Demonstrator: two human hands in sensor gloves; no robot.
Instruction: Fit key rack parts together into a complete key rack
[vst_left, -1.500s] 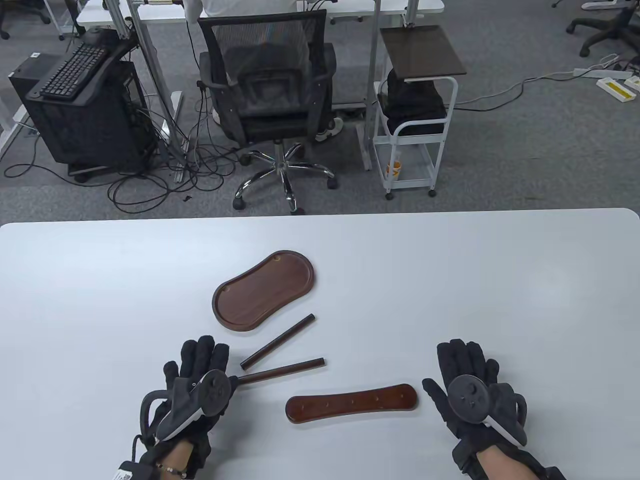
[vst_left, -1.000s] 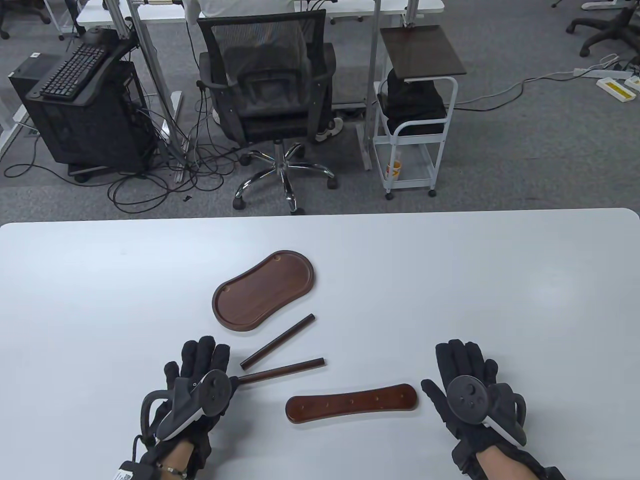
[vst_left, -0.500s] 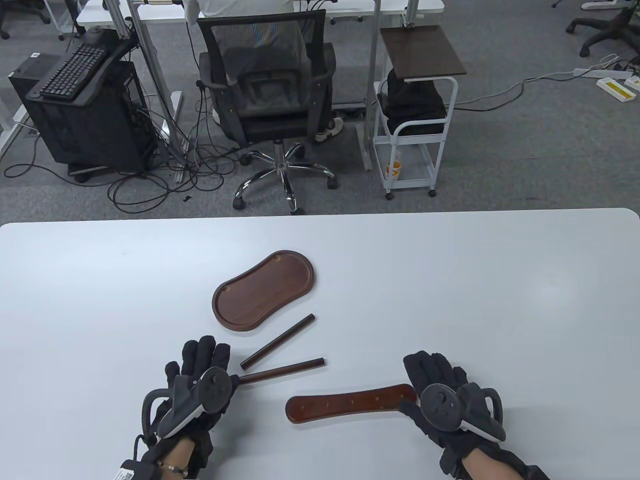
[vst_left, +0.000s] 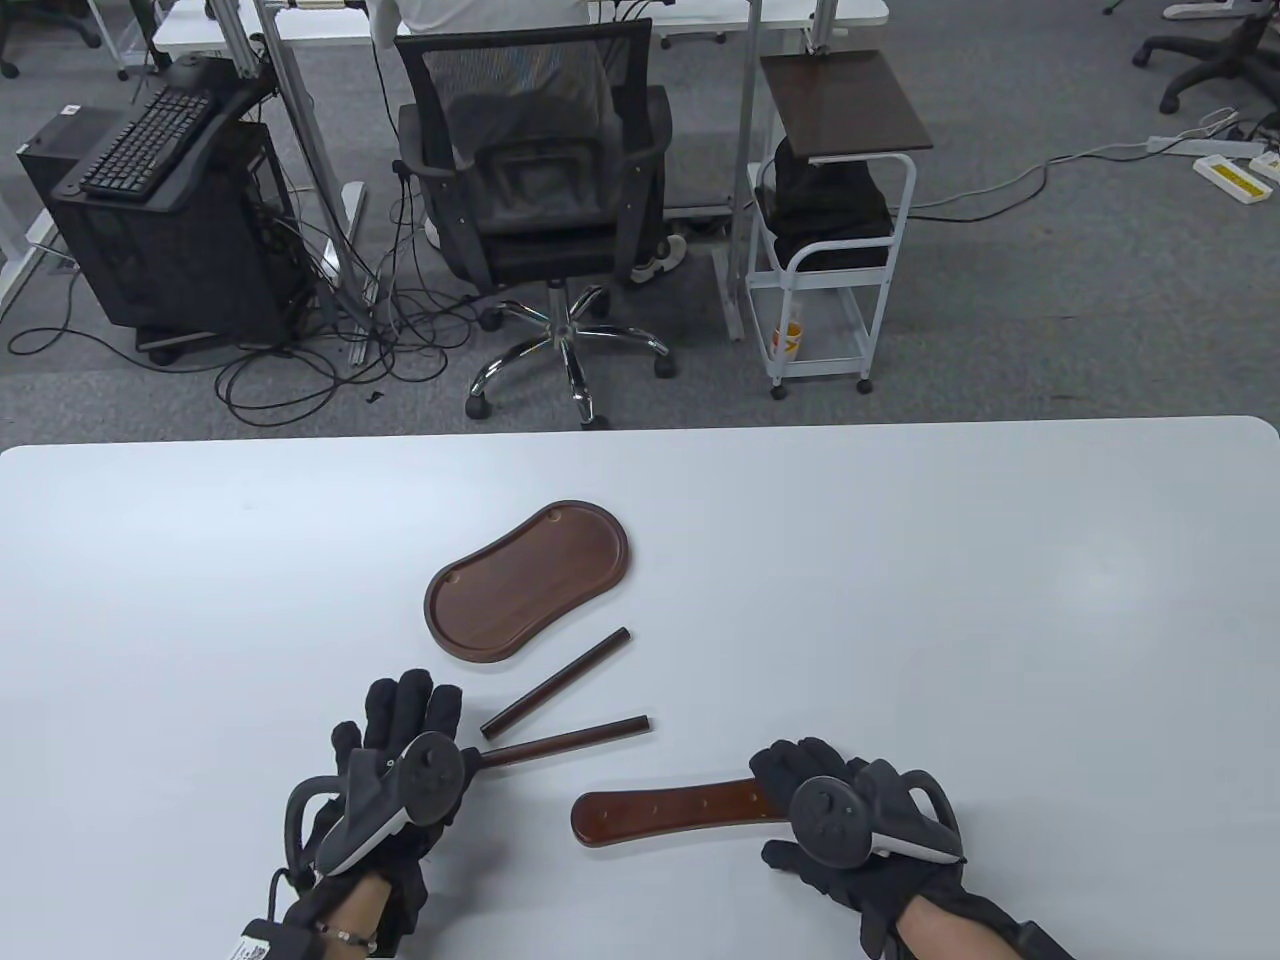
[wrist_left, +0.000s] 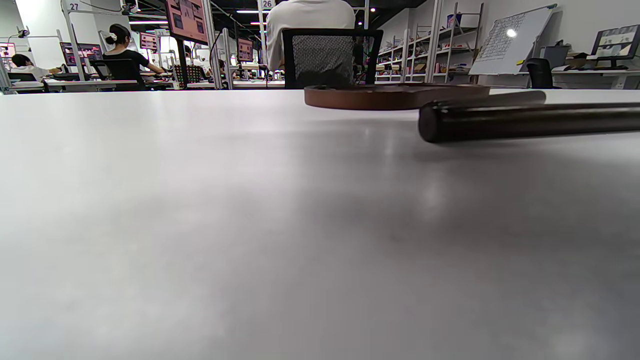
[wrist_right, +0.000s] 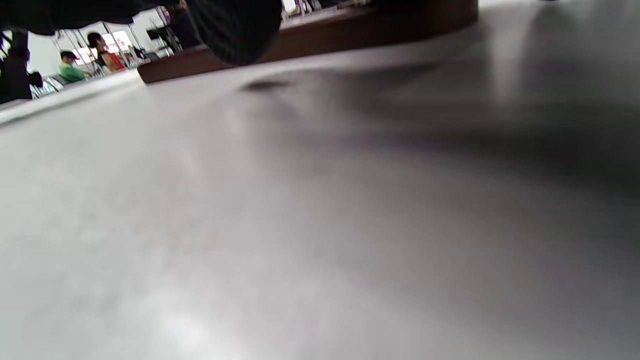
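A dark wooden peanut-shaped tray base (vst_left: 527, 582) lies mid-table. Two dark rods lie near it, the upper rod (vst_left: 556, 683) and the lower rod (vst_left: 565, 741). A reddish wooden bar (vst_left: 670, 812) with small holes lies in front. My left hand (vst_left: 398, 735) rests flat and empty on the table by the lower rod's left end. My right hand (vst_left: 815, 800) lies over the bar's right end, with the thumb apart on the near side. In the right wrist view a fingertip (wrist_right: 235, 30) hangs in front of the bar (wrist_right: 325, 42). The left wrist view shows a rod (wrist_left: 530, 120) and the tray (wrist_left: 395, 96).
The white table (vst_left: 1000, 560) runs across the view, its far edge at mid-frame. Beyond it stand an office chair (vst_left: 535, 180), a white cart (vst_left: 830, 230) and a computer tower (vst_left: 160, 220).
My right hand has moved left from the bare table onto the bar's right end. The left hand and all the parts have stayed put.
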